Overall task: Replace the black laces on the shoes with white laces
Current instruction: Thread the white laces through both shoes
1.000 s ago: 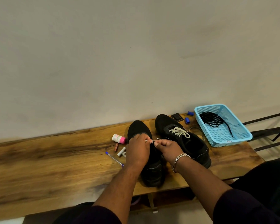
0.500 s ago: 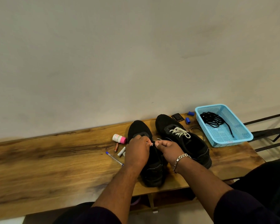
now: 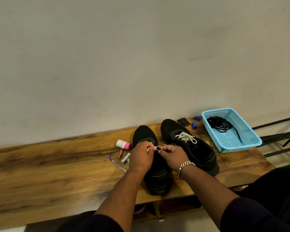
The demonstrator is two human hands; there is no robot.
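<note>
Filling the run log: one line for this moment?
left hand, right hand: pinching white lace | left shoe | black laces: basket

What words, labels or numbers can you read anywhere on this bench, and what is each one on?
None can be read as text.
Small bottle with the pink cap: print on its white label, too small and blurred.
Blue basket: a small dark mark on its near rim, illegible.
Batteries: markings too blurred.
Pen: no visible print.
Shoes, left and right: no visible brand or logo.
</note>
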